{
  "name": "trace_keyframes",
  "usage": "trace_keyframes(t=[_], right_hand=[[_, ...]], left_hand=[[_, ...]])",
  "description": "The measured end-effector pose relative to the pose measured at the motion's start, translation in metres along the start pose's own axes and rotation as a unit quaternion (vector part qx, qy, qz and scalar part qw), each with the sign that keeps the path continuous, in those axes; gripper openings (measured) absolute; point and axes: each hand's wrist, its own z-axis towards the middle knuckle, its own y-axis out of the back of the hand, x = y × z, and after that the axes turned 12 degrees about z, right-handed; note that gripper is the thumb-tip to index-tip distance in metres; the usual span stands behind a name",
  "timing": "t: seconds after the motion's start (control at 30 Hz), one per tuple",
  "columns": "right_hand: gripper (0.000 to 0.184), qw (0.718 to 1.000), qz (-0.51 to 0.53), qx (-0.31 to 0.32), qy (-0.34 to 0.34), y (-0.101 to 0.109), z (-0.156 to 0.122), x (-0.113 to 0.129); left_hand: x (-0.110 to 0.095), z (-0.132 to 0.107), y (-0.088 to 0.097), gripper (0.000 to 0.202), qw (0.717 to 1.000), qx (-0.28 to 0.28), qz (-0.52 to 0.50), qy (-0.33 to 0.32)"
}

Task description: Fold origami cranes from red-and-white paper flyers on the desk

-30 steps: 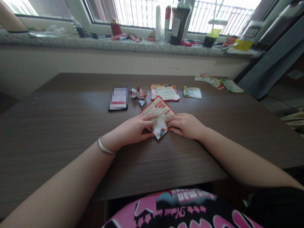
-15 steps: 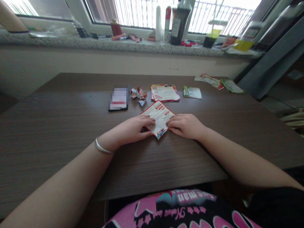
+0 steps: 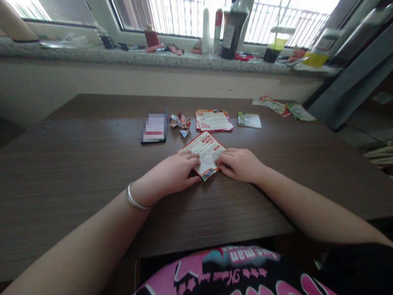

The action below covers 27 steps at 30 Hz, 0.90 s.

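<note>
A square printed paper (image 3: 206,151), white with red labels and a red border, lies as a diamond on the brown wooden table (image 3: 76,164). My left hand (image 3: 172,174), with a silver bangle at the wrist, presses its fingers flat on the paper's left edge. My right hand (image 3: 241,164) rests on the right edge, fingertips pinching the paper. The near corner sticks out between both hands.
Beyond the paper lie a black phone (image 3: 153,129), small folded paper figures (image 3: 181,123), a stack of printed sheets (image 3: 213,120), a green card stack (image 3: 249,120) and more leaflets (image 3: 282,106) at the far right. Bottles and clutter line the stone windowsill (image 3: 172,57).
The paper's far corner has come down toward me, so the diamond looks shorter. Both hands have shifted slightly along its edges.
</note>
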Motion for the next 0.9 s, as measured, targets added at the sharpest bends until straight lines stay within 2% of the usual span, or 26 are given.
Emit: trace_keyframes(t=[0.27, 0.47, 0.73, 0.9], right_hand=[[0.025, 0.997, -0.02, 0.026, 0.07, 0.001, 0.0, -0.003], [0.028, 0.999, -0.023, -0.003, 0.036, -0.004, 0.0, -0.002], [0.024, 1.0, -0.011, -0.021, -0.009, -0.002, 0.001, 0.005], [0.024, 1.0, 0.001, -0.017, -0.006, -0.002, 0.001, 0.008]], left_hand=[[-0.002, 0.003, 0.002, 0.02, 1.0, 0.011, -0.008, 0.012], [-0.003, 0.002, 0.003, 0.017, 1.0, 0.012, -0.014, 0.002], [-0.004, 0.003, 0.003, 0.027, 0.999, -0.011, 0.029, -0.02], [-0.01, 0.006, 0.005, 0.033, 0.999, -0.023, -0.024, 0.005]])
